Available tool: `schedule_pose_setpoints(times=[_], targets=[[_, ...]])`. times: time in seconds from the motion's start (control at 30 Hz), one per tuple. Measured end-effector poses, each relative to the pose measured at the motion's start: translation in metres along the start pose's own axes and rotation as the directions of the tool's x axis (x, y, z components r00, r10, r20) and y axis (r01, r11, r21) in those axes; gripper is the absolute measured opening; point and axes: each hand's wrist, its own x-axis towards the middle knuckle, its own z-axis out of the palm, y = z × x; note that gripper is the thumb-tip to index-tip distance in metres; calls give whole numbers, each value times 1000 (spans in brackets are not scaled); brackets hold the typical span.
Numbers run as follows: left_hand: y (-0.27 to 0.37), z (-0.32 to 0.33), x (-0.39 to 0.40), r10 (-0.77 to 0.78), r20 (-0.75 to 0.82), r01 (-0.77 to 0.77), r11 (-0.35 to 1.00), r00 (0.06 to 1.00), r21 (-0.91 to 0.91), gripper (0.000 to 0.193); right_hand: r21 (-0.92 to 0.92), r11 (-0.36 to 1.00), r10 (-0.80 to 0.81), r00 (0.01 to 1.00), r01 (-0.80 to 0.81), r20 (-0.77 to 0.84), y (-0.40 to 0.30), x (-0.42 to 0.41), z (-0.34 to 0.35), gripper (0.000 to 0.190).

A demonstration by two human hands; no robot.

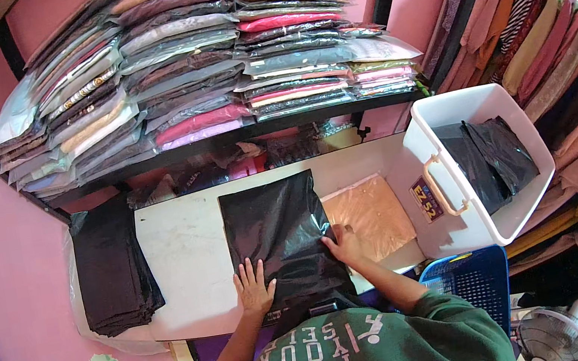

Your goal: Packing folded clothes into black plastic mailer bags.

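Note:
A shiny black plastic mailing bag [279, 227] lies flat on the white table [181, 254] in front of me. My left hand [254, 290] rests on its lower left part, palm down with the fingers spread. At the bag's right edge is my right hand [346, 245], its thumb on the black plastic and its other fingers bent beside it; whether they pinch the edge is unclear. Just right of the bag, partly behind my right hand, lies an orange-tan folded item in clear plastic [373, 212].
A stack of black bags [110, 265] lies at the table's left end. On the right stands a white plastic bin [457, 165] holding black packages, above a blue basket [465, 271]. A shelf [237, 137] carries stacked wrapped garments. Hanging clothes [531, 28] and a fan [552, 337] are at right.

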Motion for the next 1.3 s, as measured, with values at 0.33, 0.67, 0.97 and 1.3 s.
schedule_pose_setpoints(times=[0.33, 0.67, 0.97, 1.3], targets=[[7, -4, 7, 59, 27, -58, 998, 998, -16, 71, -33, 964, -262, 963, 264, 69, -10, 18, -19, 42], [13, -14, 10, 66, 53, -65, 998, 996, -26, 69, 213, 910, 415, 801, -357, -431, 93, -46, -14, 65], [10, -9, 8, 84, -2, -84, 996, 996, -31, 69, 894, -425, 652, 638, -140, 409, 112, -27, -26, 48], [2, -29, -3, 314, 214, -310, 949, 925, -53, 89, 802, 597, 396, 871, -3, -292, 34, 10, -84, 17]])
